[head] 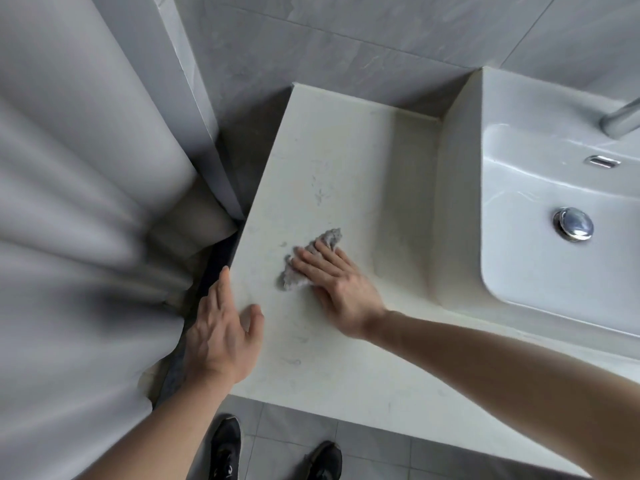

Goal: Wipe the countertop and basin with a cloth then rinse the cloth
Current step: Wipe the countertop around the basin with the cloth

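the right hand (337,289) lies flat with fingers spread, pressing the grey cloth (308,261) on the counter (346,174), left of the basin (554,265). the left hand (221,330) rests open at the counter's left edge.

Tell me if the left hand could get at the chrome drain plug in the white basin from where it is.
Probably not easily: the left hand rests at the countertop's far edge, and the right hand pressing the grey cloth lies between it and the chrome drain plug.
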`<action>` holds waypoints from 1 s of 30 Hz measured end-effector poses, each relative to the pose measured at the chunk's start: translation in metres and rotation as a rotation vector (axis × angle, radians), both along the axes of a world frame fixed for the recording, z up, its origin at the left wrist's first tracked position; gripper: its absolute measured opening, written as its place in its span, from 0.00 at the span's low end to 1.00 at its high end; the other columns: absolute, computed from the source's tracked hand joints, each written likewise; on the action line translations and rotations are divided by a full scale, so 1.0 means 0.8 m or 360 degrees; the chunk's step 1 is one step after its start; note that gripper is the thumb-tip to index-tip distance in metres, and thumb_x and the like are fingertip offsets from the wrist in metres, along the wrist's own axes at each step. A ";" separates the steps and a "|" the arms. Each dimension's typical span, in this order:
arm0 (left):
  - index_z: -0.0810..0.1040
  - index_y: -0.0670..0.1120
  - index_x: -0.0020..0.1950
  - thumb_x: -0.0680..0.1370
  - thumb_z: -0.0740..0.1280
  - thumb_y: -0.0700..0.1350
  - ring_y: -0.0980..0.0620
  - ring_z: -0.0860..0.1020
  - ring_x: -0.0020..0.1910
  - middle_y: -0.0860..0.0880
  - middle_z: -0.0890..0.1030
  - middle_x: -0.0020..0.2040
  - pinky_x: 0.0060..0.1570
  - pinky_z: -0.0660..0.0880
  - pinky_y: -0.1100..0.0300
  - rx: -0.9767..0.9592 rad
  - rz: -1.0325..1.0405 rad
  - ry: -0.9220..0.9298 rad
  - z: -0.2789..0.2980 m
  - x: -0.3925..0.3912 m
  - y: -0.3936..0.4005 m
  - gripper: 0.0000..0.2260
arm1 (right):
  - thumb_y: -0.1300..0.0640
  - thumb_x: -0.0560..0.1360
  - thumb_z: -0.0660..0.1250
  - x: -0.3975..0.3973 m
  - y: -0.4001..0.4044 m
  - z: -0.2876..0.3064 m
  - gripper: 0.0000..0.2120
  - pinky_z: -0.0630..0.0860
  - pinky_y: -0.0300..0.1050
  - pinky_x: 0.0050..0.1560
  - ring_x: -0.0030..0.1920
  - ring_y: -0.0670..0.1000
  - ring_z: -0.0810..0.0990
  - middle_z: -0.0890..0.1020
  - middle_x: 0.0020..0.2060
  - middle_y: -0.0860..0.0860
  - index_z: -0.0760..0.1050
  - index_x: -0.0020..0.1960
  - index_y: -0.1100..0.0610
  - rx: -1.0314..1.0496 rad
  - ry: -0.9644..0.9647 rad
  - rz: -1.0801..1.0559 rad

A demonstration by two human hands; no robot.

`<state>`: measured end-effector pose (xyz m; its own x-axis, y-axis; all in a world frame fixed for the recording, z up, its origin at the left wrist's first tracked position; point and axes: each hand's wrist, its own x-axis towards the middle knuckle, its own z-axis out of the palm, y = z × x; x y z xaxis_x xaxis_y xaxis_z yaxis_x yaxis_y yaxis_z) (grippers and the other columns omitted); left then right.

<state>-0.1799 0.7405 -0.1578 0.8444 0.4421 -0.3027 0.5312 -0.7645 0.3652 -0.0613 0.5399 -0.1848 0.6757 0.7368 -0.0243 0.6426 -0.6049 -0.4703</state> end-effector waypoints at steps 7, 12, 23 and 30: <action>0.49 0.49 0.83 0.77 0.51 0.60 0.40 0.69 0.72 0.44 0.65 0.79 0.57 0.74 0.41 -0.0006 -0.0020 -0.0009 -0.003 0.001 0.003 0.37 | 0.41 0.76 0.53 0.138 0.002 0.061 0.29 0.73 0.45 0.70 0.75 0.51 0.73 0.69 0.78 0.46 0.74 0.74 0.44 0.0228 0.0048 -0.0781; 0.50 0.48 0.84 0.76 0.51 0.61 0.41 0.68 0.73 0.45 0.64 0.80 0.59 0.74 0.41 -0.0003 -0.0002 -0.0031 -0.009 -0.001 0.003 0.38 | 0.60 0.74 0.58 0.280 -0.024 0.074 0.28 0.68 0.44 0.74 0.78 0.54 0.68 0.70 0.78 0.51 0.74 0.73 0.49 0.0109 -0.0221 -0.1120; 0.50 0.48 0.84 0.75 0.51 0.61 0.41 0.67 0.74 0.44 0.64 0.80 0.62 0.72 0.42 0.0025 0.0008 -0.0016 -0.010 0.001 0.002 0.38 | 0.57 0.76 0.58 0.287 -0.041 -0.002 0.30 0.56 0.58 0.78 0.79 0.59 0.61 0.68 0.78 0.52 0.67 0.78 0.51 -0.0186 -0.0122 -0.1192; 0.51 0.47 0.84 0.76 0.52 0.60 0.39 0.69 0.72 0.43 0.66 0.78 0.59 0.74 0.41 0.0007 0.0011 -0.0009 0.003 0.002 -0.001 0.37 | 0.60 0.80 0.59 0.112 -0.049 -0.019 0.27 0.56 0.55 0.80 0.80 0.55 0.63 0.70 0.78 0.49 0.70 0.78 0.50 0.0091 -0.0150 -0.1073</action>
<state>-0.1782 0.7395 -0.1556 0.8430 0.4493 -0.2959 0.5344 -0.7624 0.3649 0.0281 0.5004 -0.1998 0.9848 0.1524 0.0833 0.1737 -0.8633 -0.4738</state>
